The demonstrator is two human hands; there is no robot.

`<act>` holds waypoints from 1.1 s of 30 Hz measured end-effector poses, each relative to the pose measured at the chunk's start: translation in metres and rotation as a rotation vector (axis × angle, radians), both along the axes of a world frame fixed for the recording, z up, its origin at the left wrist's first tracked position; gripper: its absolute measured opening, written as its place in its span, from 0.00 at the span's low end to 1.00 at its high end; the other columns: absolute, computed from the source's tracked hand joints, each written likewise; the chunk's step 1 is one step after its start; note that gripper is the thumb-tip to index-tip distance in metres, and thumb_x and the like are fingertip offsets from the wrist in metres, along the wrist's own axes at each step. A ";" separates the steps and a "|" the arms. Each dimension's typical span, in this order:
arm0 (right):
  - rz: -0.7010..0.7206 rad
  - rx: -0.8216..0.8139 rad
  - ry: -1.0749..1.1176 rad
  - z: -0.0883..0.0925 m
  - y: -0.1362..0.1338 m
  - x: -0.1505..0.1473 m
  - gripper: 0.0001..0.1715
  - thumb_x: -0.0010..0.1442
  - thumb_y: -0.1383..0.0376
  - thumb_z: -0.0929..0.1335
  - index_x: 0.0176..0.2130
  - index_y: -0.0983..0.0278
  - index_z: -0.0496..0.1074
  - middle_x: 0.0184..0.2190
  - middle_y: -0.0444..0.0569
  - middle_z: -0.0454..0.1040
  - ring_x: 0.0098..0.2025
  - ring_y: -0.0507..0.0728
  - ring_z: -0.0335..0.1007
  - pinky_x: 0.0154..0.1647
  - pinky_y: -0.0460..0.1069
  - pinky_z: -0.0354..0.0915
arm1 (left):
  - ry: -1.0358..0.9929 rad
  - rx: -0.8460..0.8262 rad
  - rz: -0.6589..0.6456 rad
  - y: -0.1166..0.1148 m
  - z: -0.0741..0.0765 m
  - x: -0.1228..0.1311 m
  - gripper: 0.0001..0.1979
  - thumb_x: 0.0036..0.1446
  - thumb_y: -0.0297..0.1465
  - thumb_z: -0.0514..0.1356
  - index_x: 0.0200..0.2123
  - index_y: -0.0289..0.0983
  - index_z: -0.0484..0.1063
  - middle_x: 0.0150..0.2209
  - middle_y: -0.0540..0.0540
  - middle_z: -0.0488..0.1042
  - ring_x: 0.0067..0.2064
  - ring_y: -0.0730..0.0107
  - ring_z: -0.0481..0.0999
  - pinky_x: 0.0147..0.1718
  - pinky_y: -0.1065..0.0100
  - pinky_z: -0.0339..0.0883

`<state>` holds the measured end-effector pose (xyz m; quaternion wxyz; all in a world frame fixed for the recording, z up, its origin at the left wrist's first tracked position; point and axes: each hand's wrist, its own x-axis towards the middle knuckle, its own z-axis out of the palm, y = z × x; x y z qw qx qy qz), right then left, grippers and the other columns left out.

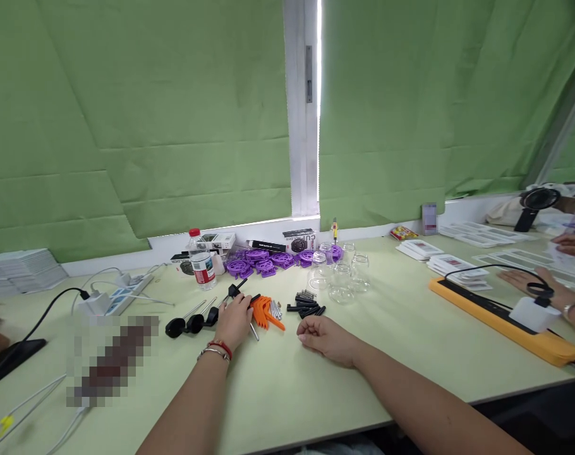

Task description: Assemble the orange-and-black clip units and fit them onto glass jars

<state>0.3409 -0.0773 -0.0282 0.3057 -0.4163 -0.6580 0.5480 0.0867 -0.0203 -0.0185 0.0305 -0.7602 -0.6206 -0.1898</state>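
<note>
My left hand [235, 321] rests palm down among the parts, its fingers bent over something mostly hidden. A black rod-like part [237, 289] shows just beyond the fingertips, and a silver rod [254, 332] sticks out beside the hand. Left of it lie round black pieces [195, 323] with metal rods. Orange angled pieces [265, 311] lie directly to its right, next to several short silver pins [275, 309]. My right hand [326, 339] lies on the table with curled fingers and nothing visible in them. Beyond it are short black sticks [308, 308] and small screws [306, 294].
Purple plastic parts [256, 260], a water bottle [202, 262] and clear cups [342, 278] stand toward the back. A white power strip [129, 294] is left, an orange one [500, 319] right. Another person's hand [536, 287] reaches in at the right near paper sheets.
</note>
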 end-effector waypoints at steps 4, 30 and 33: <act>-0.010 -0.010 0.025 0.001 -0.001 -0.001 0.13 0.53 0.58 0.69 0.33 0.64 0.66 0.20 0.40 0.61 0.22 0.47 0.52 0.23 0.44 0.49 | -0.019 0.028 -0.006 0.002 0.001 -0.008 0.17 0.59 0.27 0.46 0.46 0.37 0.70 0.48 0.40 0.71 0.48 0.59 0.70 0.50 0.57 0.56; -0.239 0.460 -0.671 0.035 0.071 -0.036 0.11 0.55 0.68 0.65 0.35 0.63 0.77 0.38 0.49 0.76 0.39 0.54 0.70 0.36 0.46 0.62 | -0.675 0.105 -0.098 -0.020 0.024 -0.016 0.19 0.56 0.38 0.52 0.49 0.37 0.62 0.45 0.41 0.69 0.38 0.64 0.72 0.37 0.63 0.67; -0.259 0.463 -0.739 0.030 0.085 -0.051 0.10 0.55 0.66 0.66 0.33 0.63 0.78 0.37 0.51 0.77 0.44 0.58 0.69 0.41 0.48 0.61 | -0.711 0.122 -0.064 -0.022 0.025 -0.013 0.16 0.56 0.39 0.53 0.46 0.38 0.64 0.38 0.45 0.72 0.33 0.66 0.72 0.33 0.66 0.65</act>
